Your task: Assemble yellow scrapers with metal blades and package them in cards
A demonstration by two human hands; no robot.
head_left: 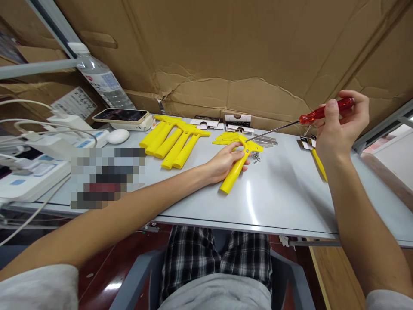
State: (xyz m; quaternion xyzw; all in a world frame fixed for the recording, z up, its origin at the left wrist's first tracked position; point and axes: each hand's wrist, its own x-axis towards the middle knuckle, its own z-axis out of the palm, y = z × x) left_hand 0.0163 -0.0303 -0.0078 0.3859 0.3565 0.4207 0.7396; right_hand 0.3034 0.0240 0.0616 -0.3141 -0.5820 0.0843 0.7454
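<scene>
Starting up close, past plaid trousers (190, 254) and onto the pale desk (290, 202). Up now to the left hand (224, 164): gripping a yellow handle (234, 174) over the desk, just below its T-shaped head, with fingers wrapped round it and thumb pressed on. Across to the right hand (342, 125), raised higher, with fingers curled tight on the red-gripped screwdriver (324, 113), and down along its slanting shaft to the tip, right at the handle's head. Just beyond, a loose scatter of small metal bits (256, 157). Off right, a yellow tool (318, 165) with a card, beside the right forearm. Over left, more yellow handles (177, 146) in a row. Farther back, flat yellow pieces (225, 138) near thin metal strips (267, 141). Then black-and-white cards (238, 119), a phone (121, 115) to the left, a clear bottle (106, 84), and finally brown cardboard (226, 47).
</scene>
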